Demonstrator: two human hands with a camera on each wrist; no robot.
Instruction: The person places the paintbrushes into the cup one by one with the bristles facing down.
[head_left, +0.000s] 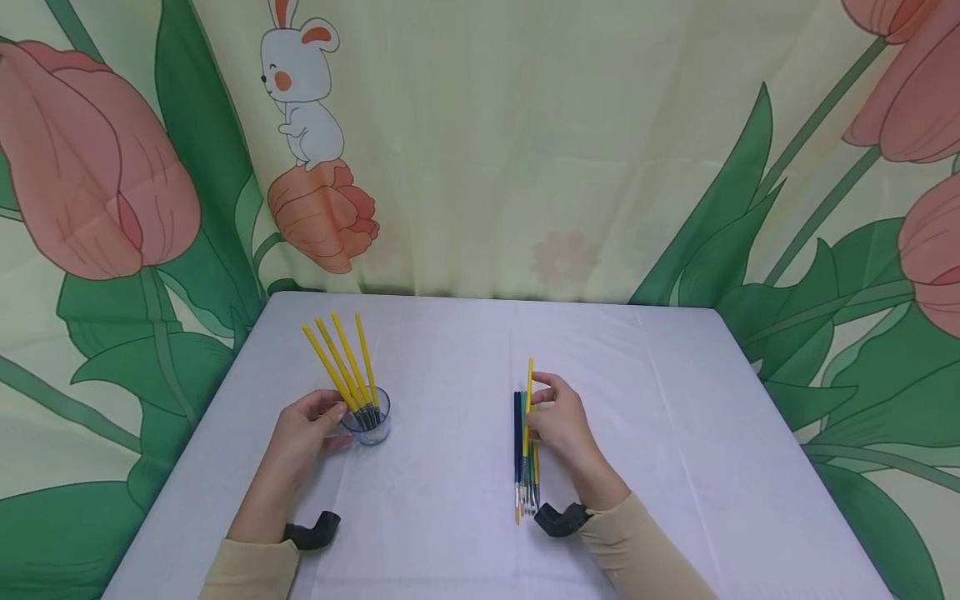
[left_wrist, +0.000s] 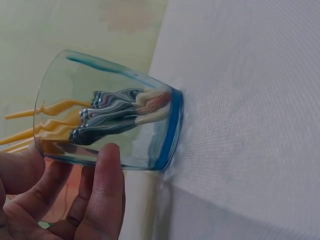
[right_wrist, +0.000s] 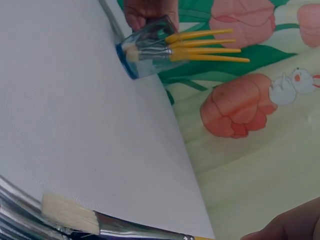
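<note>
My left hand [head_left: 303, 429] grips the side of a clear glass tumbler [head_left: 383, 427] with a blue base, standing on the table at left. Several yellow-handled paintbrushes [head_left: 366, 354] lean in it, bristles down; the left wrist view shows their pale bristles [left_wrist: 152, 117] through the glass. My right hand [head_left: 561, 421] pinches another yellow paintbrush [head_left: 531, 371], handle end away from me. It is over a row of paintbrushes [head_left: 517, 450] with dark blue, green and yellow handles. The held brush's flat, pale bristles [right_wrist: 70, 214] show in the right wrist view, beside several metal ferrules [right_wrist: 20, 220].
A white cloth covers the table [head_left: 442, 500]. Behind it hangs a curtain [head_left: 480, 150] printed with tulips and a rabbit. Black wrist mounts [head_left: 562, 520] sit at both sleeves, the right one close to the bristle ends of the row.
</note>
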